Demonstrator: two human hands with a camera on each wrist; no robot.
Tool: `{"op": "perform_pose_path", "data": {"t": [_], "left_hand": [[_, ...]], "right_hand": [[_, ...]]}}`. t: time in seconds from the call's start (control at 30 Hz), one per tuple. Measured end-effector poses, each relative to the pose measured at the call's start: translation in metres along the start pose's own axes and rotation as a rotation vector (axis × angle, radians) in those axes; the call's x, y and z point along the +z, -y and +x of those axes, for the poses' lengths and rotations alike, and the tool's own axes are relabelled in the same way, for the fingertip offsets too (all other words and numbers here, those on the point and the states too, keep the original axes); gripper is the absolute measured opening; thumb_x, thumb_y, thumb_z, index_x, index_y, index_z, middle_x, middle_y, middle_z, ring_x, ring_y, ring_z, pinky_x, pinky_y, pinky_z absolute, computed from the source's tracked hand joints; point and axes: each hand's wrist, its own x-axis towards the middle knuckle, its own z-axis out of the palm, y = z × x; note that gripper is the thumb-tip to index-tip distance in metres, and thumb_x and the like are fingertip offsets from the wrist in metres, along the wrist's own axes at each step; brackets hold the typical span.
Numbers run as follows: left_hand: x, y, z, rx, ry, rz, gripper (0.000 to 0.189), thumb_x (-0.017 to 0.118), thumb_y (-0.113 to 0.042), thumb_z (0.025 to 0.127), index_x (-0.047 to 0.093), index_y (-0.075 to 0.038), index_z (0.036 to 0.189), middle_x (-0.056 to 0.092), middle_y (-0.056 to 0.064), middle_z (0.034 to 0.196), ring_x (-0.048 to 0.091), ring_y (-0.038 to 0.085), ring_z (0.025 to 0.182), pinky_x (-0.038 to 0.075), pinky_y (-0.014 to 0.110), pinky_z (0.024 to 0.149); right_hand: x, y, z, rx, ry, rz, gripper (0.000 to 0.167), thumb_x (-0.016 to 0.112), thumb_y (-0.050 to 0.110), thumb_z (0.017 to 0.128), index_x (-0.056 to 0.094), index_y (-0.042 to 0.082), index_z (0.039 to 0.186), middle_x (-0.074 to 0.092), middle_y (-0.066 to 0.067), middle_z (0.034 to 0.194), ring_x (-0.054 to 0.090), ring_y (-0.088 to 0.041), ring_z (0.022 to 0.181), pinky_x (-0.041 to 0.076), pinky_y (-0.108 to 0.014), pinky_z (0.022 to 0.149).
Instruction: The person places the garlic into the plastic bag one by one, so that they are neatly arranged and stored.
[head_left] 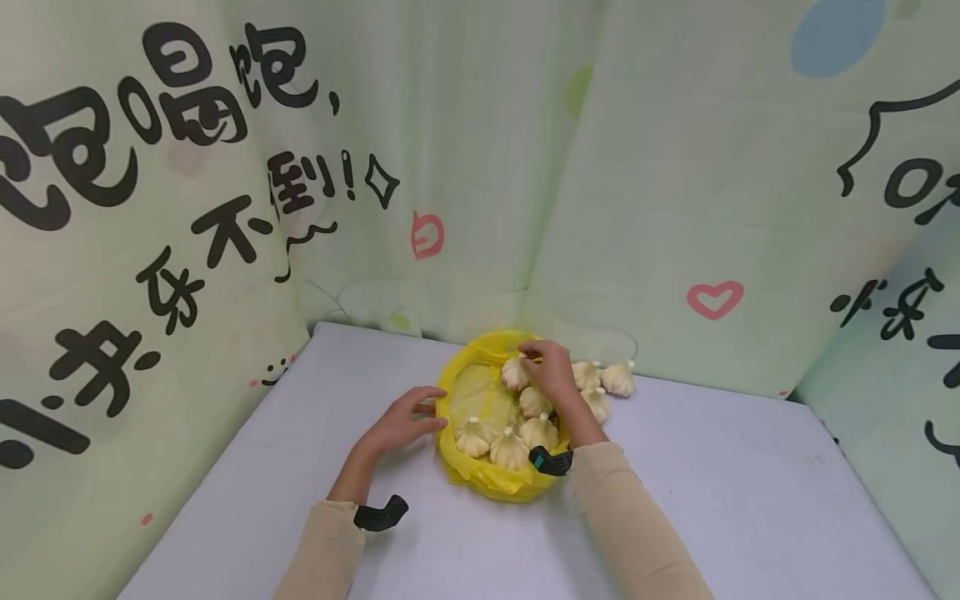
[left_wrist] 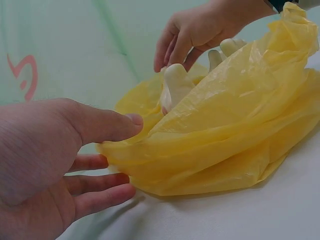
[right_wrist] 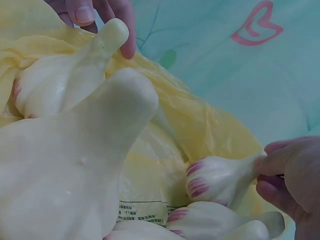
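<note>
A yellow plastic bag [head_left: 495, 483] sits on the table with its mouth spread into a round rim. My right hand [head_left: 553, 371] reaches over the far part of the bag and pinches a garlic bulb [right_wrist: 217, 180] by its stem, thumb against fingers. That bulb is white with purple streaks at its base, held inside the rim. Several other garlic bulbs [head_left: 509, 450] lie in the bag along its near and right sides, stems up. My left hand [head_left: 401, 423] is at the bag's left side, thumb and fingers extended, fingertips right at the yellow plastic [left_wrist: 200, 165].
Three loose garlic bulbs [head_left: 618, 379] lie on the table just right of the bag, near the back edge. A pale patterned curtain [head_left: 465, 167] with black lettering rises behind the white table [head_left: 720, 483] and along both sides.
</note>
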Motion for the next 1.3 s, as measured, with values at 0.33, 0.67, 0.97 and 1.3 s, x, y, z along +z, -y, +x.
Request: {"op": "perform_pose_path", "data": {"t": [0.33, 0.67, 0.97, 1.3], "left_hand": [[0.002, -0.005, 0.001, 0.004, 0.01, 0.006, 0.048, 0.071, -0.027, 0.088, 0.055, -0.02, 0.133, 0.048, 0.006, 0.142, 0.057, 0.029, 0.12, 0.05, 0.047, 0.099], [0.0, -0.003, 0.001, -0.014, -0.004, 0.014, 0.048, 0.07, -0.027, 0.089, 0.054, -0.021, 0.134, 0.047, 0.005, 0.145, 0.057, 0.028, 0.121, 0.05, 0.047, 0.099], [-0.001, 0.001, 0.001, -0.023, 0.005, 0.016, 0.049, 0.07, -0.028, 0.089, 0.054, -0.02, 0.134, 0.046, 0.006, 0.145, 0.057, 0.028, 0.121, 0.05, 0.047, 0.099], [0.001, 0.0, 0.0, -0.017, 0.018, 0.008, 0.049, 0.069, -0.026, 0.09, 0.053, -0.018, 0.136, 0.045, 0.008, 0.146, 0.057, 0.029, 0.121, 0.05, 0.047, 0.099]], "right_hand": [[-0.009, 0.002, -0.004, -0.001, -0.026, 0.03, 0.028, 0.061, 0.002, 0.092, 0.065, -0.003, 0.119, 0.066, -0.02, 0.115, 0.063, -0.032, 0.104, 0.056, -0.044, 0.09], [-0.021, 0.007, -0.014, 0.008, -0.064, 0.04, 0.027, 0.062, 0.006, 0.093, 0.066, 0.0, 0.119, 0.067, -0.018, 0.113, 0.064, -0.03, 0.103, 0.056, -0.044, 0.09], [-0.036, 0.008, -0.026, 0.013, -0.075, 0.049, 0.029, 0.063, 0.008, 0.093, 0.065, 0.0, 0.121, 0.066, -0.019, 0.116, 0.064, -0.031, 0.104, 0.055, -0.043, 0.091], [-0.054, 0.008, -0.043, 0.001, -0.121, 0.059, 0.03, 0.065, 0.006, 0.091, 0.065, -0.001, 0.119, 0.067, -0.02, 0.114, 0.064, -0.033, 0.102, 0.055, -0.045, 0.09]]}}
